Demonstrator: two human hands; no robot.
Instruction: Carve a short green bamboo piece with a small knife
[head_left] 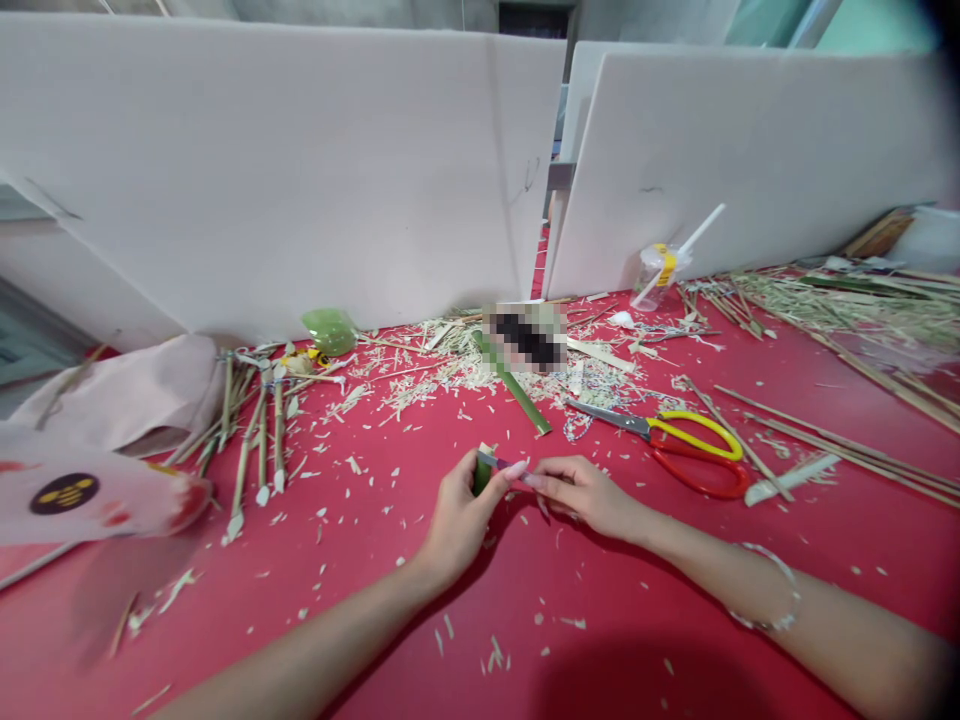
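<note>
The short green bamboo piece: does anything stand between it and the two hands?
Nothing visible does. The left hand grips the short green bamboo piece, and the right hand holds a small metal blade against its top end.

Scene is lit brightly and evenly from overhead; the red tabletop (360, 600) is saturated. Scissors (679, 445) are rendered sharp. Left of the scissors, soft short shadows are cast under the left hand (457, 515) and right hand (585, 495). Nearer than the scissors, a broad dim shadow is seen at the frame edge. Far left of the scissors, a pink bag (90, 495) is smeared by blur. Behind the scissors, white boards (300, 170) are bowed by wide-angle distortion; one small patch is pixelated. The corner up-right of the scissors is darkened by vignetting.
</note>
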